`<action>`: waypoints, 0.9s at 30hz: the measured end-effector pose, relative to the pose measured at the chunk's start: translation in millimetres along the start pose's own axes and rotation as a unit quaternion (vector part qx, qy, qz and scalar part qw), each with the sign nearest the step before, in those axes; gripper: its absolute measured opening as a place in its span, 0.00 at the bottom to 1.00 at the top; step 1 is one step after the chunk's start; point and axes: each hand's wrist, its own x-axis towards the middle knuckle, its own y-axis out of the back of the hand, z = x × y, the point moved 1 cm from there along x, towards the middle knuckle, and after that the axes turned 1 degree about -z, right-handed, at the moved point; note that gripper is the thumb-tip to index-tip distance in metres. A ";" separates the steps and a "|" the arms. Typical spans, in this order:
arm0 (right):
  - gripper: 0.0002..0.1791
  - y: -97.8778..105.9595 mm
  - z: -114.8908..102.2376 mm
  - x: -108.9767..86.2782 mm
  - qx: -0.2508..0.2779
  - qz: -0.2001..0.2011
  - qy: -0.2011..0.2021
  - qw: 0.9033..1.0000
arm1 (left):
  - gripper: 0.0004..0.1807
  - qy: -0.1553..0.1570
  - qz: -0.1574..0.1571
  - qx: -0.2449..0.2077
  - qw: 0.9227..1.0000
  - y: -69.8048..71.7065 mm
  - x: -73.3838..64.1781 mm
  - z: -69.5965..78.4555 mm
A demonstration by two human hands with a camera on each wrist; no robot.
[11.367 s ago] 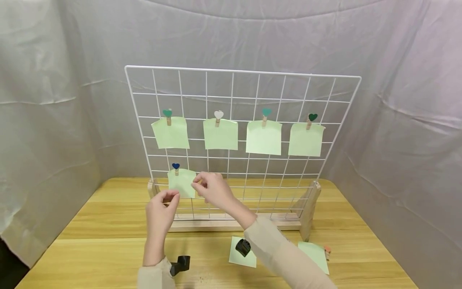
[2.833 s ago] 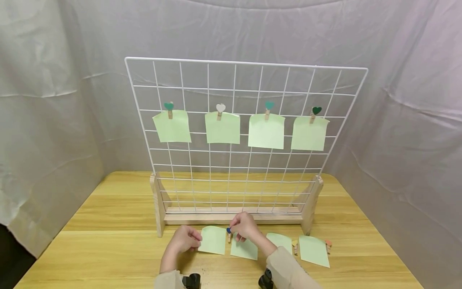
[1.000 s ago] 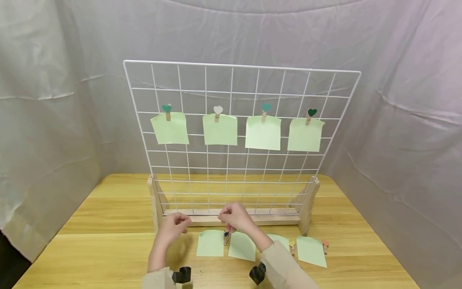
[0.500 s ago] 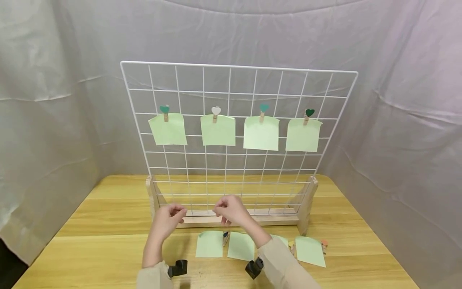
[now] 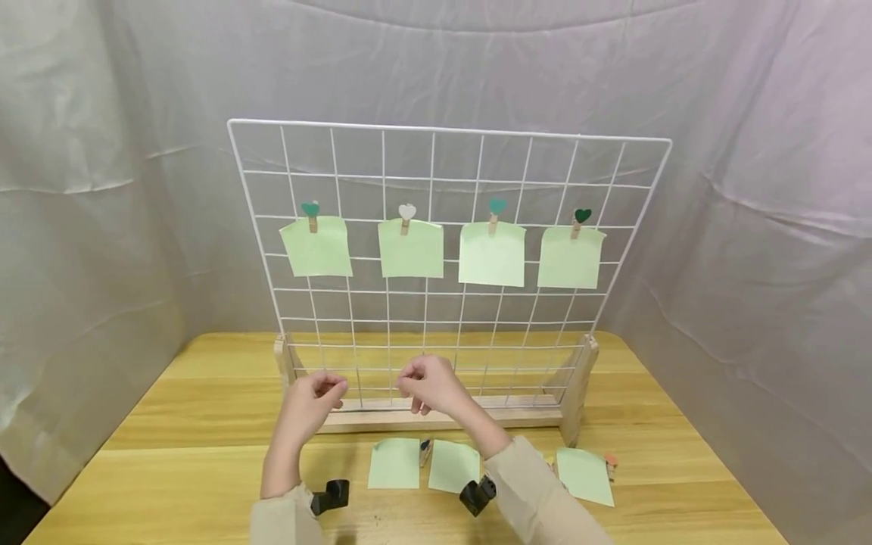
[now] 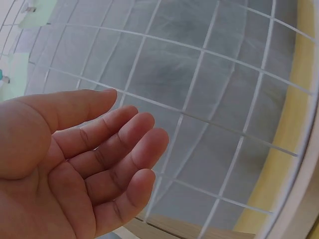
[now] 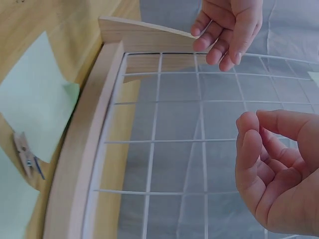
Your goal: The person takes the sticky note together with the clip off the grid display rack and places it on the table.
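Observation:
Both hands hover before the lower part of a white wire grid (image 5: 425, 291). My left hand (image 5: 309, 401) has loosely bent fingers and holds nothing; in the left wrist view its palm is bare. My right hand (image 5: 432, 386) is loosely curled, thumb near the index fingertip, with nothing visible between them. Below, on the table, lie a green paper note (image 5: 393, 463), a small wooden clothespin (image 5: 425, 453) with a dark blue heart, and another green note (image 5: 453, 465). Across the grid hang several green notes (image 5: 412, 250), each on a heart clothespin (image 5: 406, 216).
Wooden feet (image 5: 577, 390) and a crossbar hold up the grid. At the right lies a green note (image 5: 584, 475) beside an orange-topped clothespin (image 5: 611, 467). A yellow clothespin (image 5: 550, 460) is mostly behind the right sleeve. Grey cloth (image 5: 436, 76) encloses the table (image 5: 170, 446).
The lower-left note and blue-heart clothespin have left the grid and lie on the table. The right hand has released that clothespin. Both hands have risen toward the grid.

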 end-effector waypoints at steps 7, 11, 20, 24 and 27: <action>0.07 2.8 -12.2 3.6 -0.007 -0.003 0.021 1.000 | 0.10 -0.003 0.006 0.006 1.000 7.9 5.3 8.2; 0.07 4.0 -22.0 7.0 -0.016 -0.005 0.027 0.999 | 0.11 -0.012 0.004 0.002 1.000 12.0 9.8 13.3; 0.06 8.6 -48.0 17.2 -0.052 -0.007 0.050 0.997 | 0.11 -0.032 0.029 0.005 0.999 24.7 16.8 24.9; 0.06 11.1 -59.8 20.5 -0.071 -0.009 0.063 0.995 | 0.11 -0.042 0.037 0.008 0.998 29.1 18.9 29.2; 0.05 12.6 -67.1 21.4 -0.083 -0.005 0.064 0.995 | 0.11 -0.046 0.044 0.009 0.998 31.5 19.6 31.2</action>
